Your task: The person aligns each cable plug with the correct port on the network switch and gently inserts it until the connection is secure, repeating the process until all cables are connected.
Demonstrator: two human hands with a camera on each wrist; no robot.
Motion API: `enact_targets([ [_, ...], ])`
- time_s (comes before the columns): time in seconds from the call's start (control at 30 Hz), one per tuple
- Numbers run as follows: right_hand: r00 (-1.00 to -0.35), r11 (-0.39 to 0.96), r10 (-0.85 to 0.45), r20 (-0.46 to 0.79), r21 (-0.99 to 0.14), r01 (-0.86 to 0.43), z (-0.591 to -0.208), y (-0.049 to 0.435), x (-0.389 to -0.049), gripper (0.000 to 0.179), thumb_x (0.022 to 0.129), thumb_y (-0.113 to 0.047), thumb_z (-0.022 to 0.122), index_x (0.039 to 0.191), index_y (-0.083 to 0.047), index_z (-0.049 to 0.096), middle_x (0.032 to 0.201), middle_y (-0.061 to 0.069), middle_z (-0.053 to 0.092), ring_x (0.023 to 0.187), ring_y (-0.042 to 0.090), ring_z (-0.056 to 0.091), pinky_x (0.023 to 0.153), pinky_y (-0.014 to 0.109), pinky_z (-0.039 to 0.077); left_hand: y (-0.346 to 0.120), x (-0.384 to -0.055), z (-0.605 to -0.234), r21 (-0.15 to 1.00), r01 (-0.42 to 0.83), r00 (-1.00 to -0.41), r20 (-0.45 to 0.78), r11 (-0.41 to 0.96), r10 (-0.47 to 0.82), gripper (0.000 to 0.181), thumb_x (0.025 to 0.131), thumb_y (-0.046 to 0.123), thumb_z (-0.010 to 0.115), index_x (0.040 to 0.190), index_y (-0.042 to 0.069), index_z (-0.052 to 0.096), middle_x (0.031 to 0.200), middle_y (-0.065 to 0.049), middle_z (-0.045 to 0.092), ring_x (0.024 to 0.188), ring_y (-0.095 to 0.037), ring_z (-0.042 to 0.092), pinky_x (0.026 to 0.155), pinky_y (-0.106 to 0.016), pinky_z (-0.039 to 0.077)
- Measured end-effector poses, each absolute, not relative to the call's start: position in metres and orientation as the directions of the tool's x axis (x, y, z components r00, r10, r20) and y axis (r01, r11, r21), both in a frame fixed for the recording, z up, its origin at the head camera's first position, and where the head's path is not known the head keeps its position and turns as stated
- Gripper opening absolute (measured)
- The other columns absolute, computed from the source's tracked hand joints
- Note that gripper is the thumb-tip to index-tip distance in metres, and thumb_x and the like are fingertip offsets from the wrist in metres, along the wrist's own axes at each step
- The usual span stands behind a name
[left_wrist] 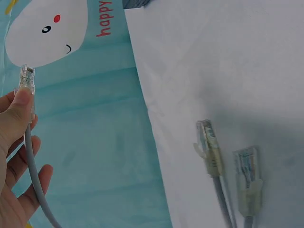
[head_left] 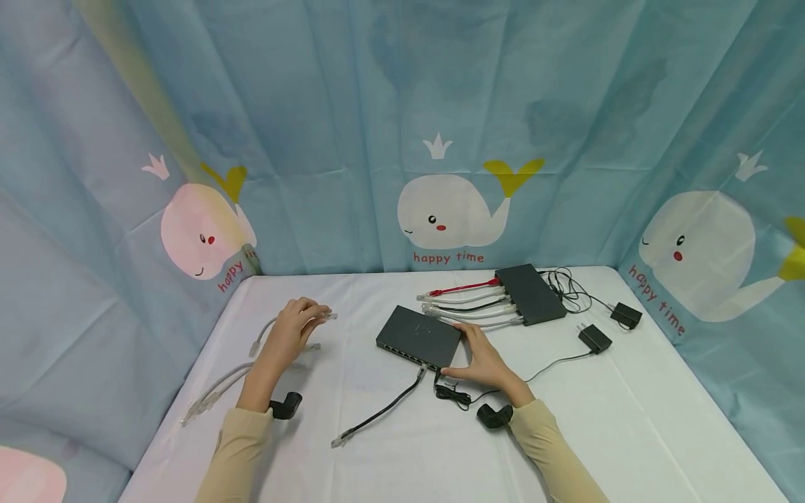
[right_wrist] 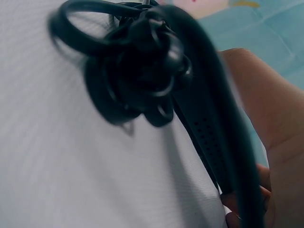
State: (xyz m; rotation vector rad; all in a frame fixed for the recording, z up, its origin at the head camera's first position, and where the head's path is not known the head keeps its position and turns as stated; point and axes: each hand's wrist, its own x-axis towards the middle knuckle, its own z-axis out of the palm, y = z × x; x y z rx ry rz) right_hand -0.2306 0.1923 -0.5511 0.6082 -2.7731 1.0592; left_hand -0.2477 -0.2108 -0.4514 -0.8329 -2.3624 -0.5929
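Observation:
My left hand (head_left: 291,332) is raised over the left of the table and pinches the clear plug (left_wrist: 27,78) of a grey network cable (left_wrist: 32,164) between thumb and fingers. That cable trails down past the other fingers. At the table's middle lies a black network switch (head_left: 420,337), its row of ports toward me. My right hand (head_left: 484,358) grips the switch's right end, thumb at the front corner and fingers at the back. A short black network cable (head_left: 386,409) is plugged in near the right of the port row. Beside it hangs the switch's bundled power cord (head_left: 453,396).
More grey cables (head_left: 216,391) lie at the left, their plugs (left_wrist: 209,147) on the white table (head_left: 339,293). Back right, a second black switch (head_left: 531,293) has several cables plugged in, including a red cable (head_left: 465,287). Two power adapters (head_left: 595,339) lie at the right.

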Motion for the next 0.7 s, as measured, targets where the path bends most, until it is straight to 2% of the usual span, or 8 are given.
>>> enact_targets([
  [0.23, -0.911, 0.676, -0.329, 0.249, -0.611, -0.412, -0.552, 0.192, -0.231, 0.104, 0.063, -0.062, 0.075, 0.142, -0.010, 0.034, 0.133, 0.009, 0.038, 0.124, 0.028, 0.042, 0.096, 0.050, 0.039, -0.201, -0.248, -0.441, 0.148, 0.676, -0.628, 0.628, 0.722, 0.459, 0.024, 0.080, 0.009, 0.070, 0.103, 0.014, 0.066, 0.093, -0.004, 0.058, 0.077, -0.019, 0.050, 0.062, -0.032, 0.042],
  [0.37, -0.911, 0.681, -0.329, 0.248, -0.607, -0.411, -0.552, 0.193, -0.231, 0.103, 0.063, -0.063, 0.074, 0.142, -0.010, 0.034, 0.133, 0.008, 0.038, 0.124, 0.027, 0.041, 0.096, 0.050, 0.040, -0.195, -0.246, -0.441, 0.152, 0.673, -0.643, 0.604, 0.724, 0.470, 0.022, 0.083, 0.012, 0.068, 0.104, 0.014, 0.065, 0.092, -0.002, 0.059, 0.075, -0.016, 0.050, 0.062, -0.030, 0.042],
  [0.47, -0.912, 0.682, -0.328, 0.246, -0.606, -0.409, -0.552, 0.193, -0.231, 0.104, 0.063, -0.063, 0.074, 0.142, -0.010, 0.034, 0.134, 0.008, 0.038, 0.125, 0.027, 0.041, 0.096, 0.050, 0.039, -0.189, -0.241, -0.442, 0.183, 0.648, -0.689, 0.556, 0.739, 0.466, 0.020, 0.086, 0.014, 0.065, 0.105, 0.014, 0.064, 0.091, 0.000, 0.060, 0.074, -0.014, 0.050, 0.062, -0.028, 0.043],
  [0.7, -0.912, 0.683, -0.328, 0.246, -0.606, -0.409, -0.552, 0.193, -0.230, 0.103, 0.063, -0.063, 0.074, 0.142, -0.010, 0.034, 0.135, 0.009, 0.038, 0.126, 0.028, 0.041, 0.097, 0.051, 0.039, -0.169, -0.226, -0.444, 0.306, 0.500, -0.853, 0.336, 0.810, 0.400, 0.023, 0.090, 0.022, 0.060, 0.110, 0.011, 0.064, 0.091, -0.001, 0.062, 0.079, -0.016, 0.056, 0.064, -0.031, 0.047],
])
